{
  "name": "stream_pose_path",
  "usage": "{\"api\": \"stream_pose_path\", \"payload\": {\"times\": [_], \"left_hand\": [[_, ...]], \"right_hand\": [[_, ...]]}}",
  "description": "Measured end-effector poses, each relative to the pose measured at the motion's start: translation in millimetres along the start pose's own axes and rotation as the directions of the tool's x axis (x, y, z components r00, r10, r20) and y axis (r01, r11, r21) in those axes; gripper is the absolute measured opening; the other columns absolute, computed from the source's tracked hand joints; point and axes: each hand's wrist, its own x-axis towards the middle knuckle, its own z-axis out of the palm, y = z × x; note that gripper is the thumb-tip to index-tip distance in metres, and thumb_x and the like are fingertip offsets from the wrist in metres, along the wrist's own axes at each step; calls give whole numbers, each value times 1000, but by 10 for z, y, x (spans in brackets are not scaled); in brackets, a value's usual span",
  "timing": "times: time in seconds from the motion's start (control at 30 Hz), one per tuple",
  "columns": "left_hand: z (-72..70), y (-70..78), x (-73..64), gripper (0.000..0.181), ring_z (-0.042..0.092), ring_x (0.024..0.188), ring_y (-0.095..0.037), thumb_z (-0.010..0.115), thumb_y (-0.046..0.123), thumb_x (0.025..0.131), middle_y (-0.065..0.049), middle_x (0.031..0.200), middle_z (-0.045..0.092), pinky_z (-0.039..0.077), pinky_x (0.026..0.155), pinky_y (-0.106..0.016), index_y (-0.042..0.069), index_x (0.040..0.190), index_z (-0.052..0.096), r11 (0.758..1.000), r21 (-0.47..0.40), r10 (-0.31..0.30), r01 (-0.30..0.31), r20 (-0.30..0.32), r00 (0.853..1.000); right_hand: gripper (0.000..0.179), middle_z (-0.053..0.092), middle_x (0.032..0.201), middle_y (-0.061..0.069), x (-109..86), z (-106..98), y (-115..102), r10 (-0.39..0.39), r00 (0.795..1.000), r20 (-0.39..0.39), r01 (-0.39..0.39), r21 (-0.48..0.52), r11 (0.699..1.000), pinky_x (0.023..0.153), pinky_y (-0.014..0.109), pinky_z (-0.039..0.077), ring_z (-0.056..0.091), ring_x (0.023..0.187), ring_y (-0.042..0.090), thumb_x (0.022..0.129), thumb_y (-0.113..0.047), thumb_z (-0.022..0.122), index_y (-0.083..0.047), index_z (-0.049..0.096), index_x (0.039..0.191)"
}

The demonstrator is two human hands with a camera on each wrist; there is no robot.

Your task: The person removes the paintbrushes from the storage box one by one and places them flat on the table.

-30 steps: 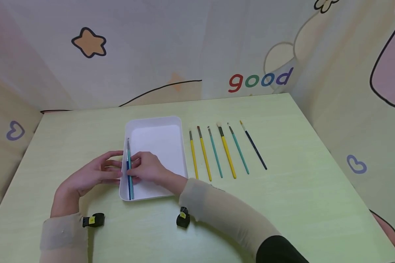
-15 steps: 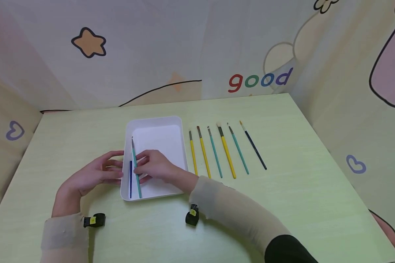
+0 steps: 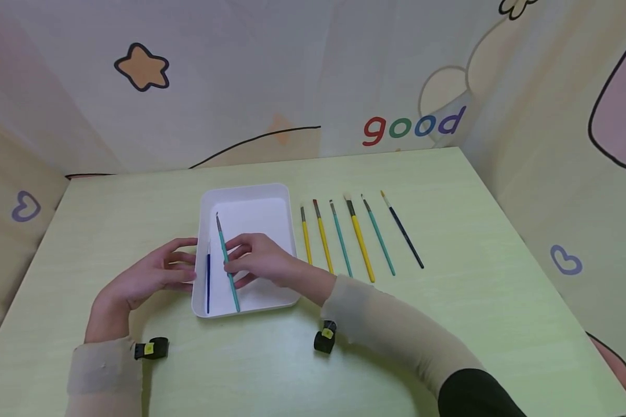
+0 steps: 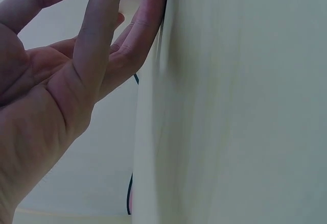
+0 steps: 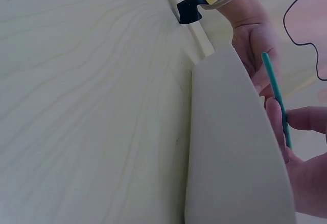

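Note:
Over the left half of a white tray, my right hand pinches a teal paintbrush between thumb and fingers. The brush leans with its bristles up toward the far side. In the right wrist view the teal handle rises above the tray wall. A dark blue paintbrush lies in the tray along its left wall. My left hand rests its loosely extended fingers against the tray's left side; the left wrist view shows those fingers at the tray's edge.
Right of the tray, several paintbrushes lie in a spread row on the table, among them a thick yellow one, a teal one and a dark blue one at the far right. A patterned curtain stands behind the table.
My right hand has moved right across the tray, carrying the teal paintbrush away from the dark blue one beside the left wall. The left hand has stayed at the tray's side.

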Motion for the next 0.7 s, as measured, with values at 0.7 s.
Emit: {"api": "stream_pose_path", "payload": {"times": [0.7], "left_hand": [[1,-3,20,71,65,111,-33,69,11,98,-28,141,48,59,90,-37,6,157,30,1000,-11,10,-10,-5,1000]], "right_hand": [[50,63,110,13,-539,-724,-75,-78,997,-14,78,12,997,73,42,63,68,88,22,95,-1,69,2,53,142]]}}
